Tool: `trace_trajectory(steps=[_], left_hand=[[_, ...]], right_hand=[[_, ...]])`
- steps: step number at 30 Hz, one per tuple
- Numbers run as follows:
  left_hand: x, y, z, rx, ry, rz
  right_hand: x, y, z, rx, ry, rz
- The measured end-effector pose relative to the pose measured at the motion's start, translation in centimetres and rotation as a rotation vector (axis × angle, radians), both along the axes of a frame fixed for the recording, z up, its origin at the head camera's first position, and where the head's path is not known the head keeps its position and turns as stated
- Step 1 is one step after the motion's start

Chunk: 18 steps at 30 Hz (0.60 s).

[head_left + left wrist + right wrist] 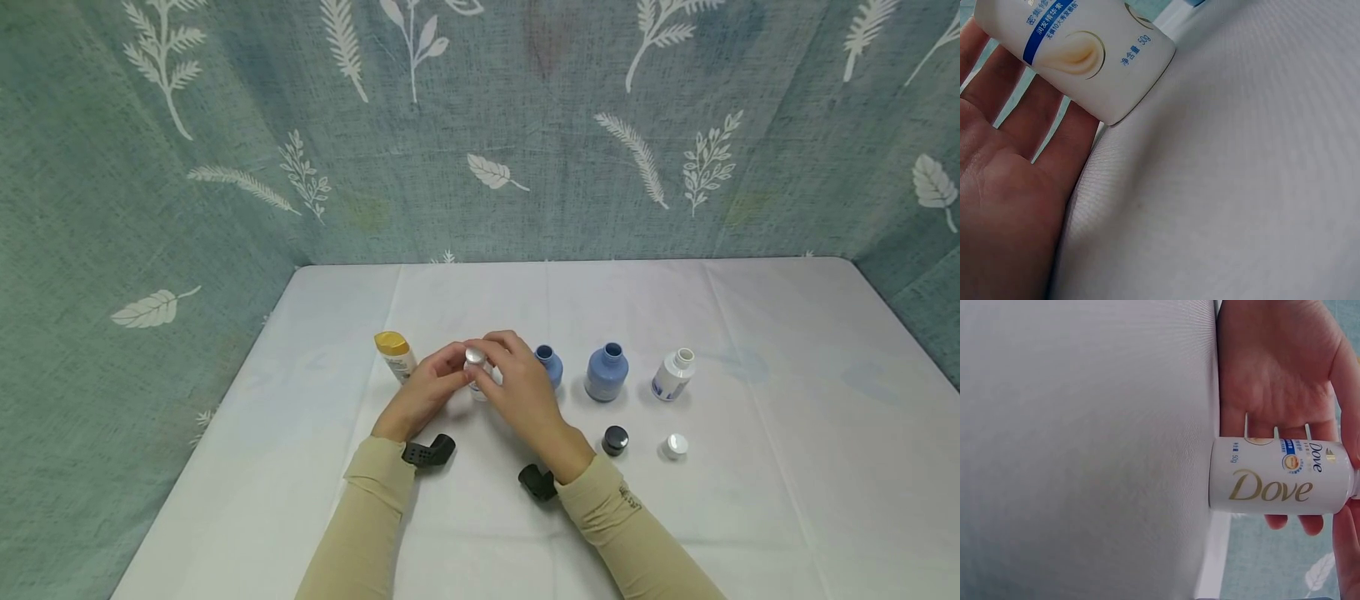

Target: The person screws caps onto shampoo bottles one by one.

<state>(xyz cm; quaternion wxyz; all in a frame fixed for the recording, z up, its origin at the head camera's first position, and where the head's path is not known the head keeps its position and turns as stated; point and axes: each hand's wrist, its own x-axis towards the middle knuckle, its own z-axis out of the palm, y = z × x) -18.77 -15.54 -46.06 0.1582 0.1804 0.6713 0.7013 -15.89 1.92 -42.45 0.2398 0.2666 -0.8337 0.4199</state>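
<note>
A small white Dove bottle (1279,478) with a whitish cap (476,357) stands upright on the table between the two hands. My left hand (426,390) holds the bottle from the left, with its fingers along the bottle's side in the left wrist view. From the right, my right hand (522,392) pinches the cap area between thumb and forefinger, its other fingers reaching behind the bottle. Whether the cap sits fully on the neck is hidden by the fingers. Just beyond the left hand is a white bottle with a yellow cap (392,342).
Right of the hands stand a blue uncapped bottle (552,367), a larger blue uncapped bottle (606,375) and a white uncapped bottle (671,379). A black cap (615,440) and a white cap (676,447) lie nearer on the white-covered table (795,467). Patterned curtains surround it.
</note>
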Motion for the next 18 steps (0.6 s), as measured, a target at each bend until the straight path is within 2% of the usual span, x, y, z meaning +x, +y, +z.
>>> trace_trajectory(steps=[7,12,18], left_hand=[[0.01,0.02,-0.01,0.009,-0.004,-0.001],[-0.03,0.00,-0.07,0.018,0.002,-0.009],[0.00,0.00,0.03,0.017,0.010,-0.013]], right_hand=[[0.00,0.11,0.05,-0.002,-0.005,0.032],[-0.09,0.15,-0.03,-0.001,0.027,0.037],[-0.29,0.10,-0.28,-0.013,0.018,0.028]])
